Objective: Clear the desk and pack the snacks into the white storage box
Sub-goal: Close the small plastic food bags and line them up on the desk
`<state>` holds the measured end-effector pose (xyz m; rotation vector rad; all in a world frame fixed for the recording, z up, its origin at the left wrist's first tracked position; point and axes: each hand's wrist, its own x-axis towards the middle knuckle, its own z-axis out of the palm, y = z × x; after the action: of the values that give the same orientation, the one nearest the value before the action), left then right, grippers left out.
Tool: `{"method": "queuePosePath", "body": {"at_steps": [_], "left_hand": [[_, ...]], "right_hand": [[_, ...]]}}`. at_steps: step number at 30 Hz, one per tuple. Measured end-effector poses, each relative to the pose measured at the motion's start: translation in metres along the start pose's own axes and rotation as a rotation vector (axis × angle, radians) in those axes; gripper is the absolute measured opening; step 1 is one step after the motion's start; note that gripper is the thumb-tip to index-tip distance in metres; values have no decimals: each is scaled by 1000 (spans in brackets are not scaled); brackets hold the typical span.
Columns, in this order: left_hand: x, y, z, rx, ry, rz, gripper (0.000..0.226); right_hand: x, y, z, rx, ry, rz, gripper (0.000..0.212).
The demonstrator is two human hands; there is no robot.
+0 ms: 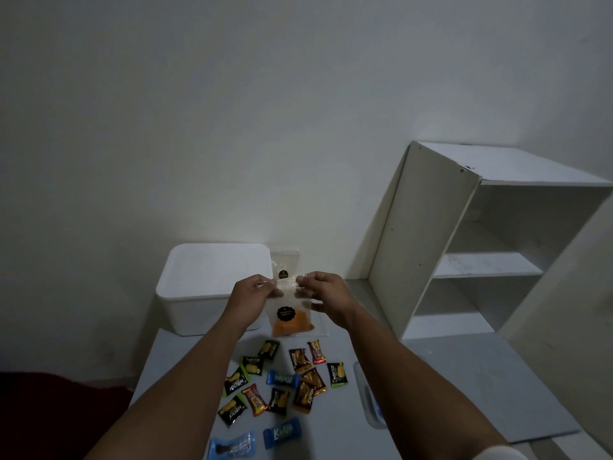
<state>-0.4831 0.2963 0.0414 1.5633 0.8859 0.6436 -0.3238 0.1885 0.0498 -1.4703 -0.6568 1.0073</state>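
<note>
Nearest the camera, two bare forearms reach forward over the pale grey desk point(464, 376). Between them lies a scatter of small foil-wrapped snacks point(275, 386), black, orange, red and blue, pointing every which way, with a blue one point(282, 433) closest to the near edge. At the far left of the desk sits the white rectangular plastic storage box point(212, 293), lid on, its long side running left to right. The left hand point(253, 293) pinches the top left corner of a clear plastic pouch with orange chips and a round black label point(292, 317); the right hand point(326, 292) pinches the top right corner, fingers curled in. This pouch hangs upright just right of the box, long axis vertical, chips settled at the bottom. Behind it stands a second clear pouch point(284, 263). Far right, a white open shelf unit point(464, 244) rests on the desk.
</note>
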Motion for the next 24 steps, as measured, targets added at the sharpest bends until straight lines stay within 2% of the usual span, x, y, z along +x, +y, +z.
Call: {"method": "queuePosePath", "body": {"at_steps": [4,10,18,24], "left_hand": [[2,5,2,24,27,12,26],[-1,4,5,-131,-11,-8,26],[1,0,-1,-51,-94,-10,27],[-3,1,4,-107,-116,-54,21]], "right_hand": [[1,1,0,3,-1,-11,15],[2,0,-2,89,27,-40,15],[-2,1,-4,11,17,-20,12],[0,2,2,-35,-2,-29,10]]}}
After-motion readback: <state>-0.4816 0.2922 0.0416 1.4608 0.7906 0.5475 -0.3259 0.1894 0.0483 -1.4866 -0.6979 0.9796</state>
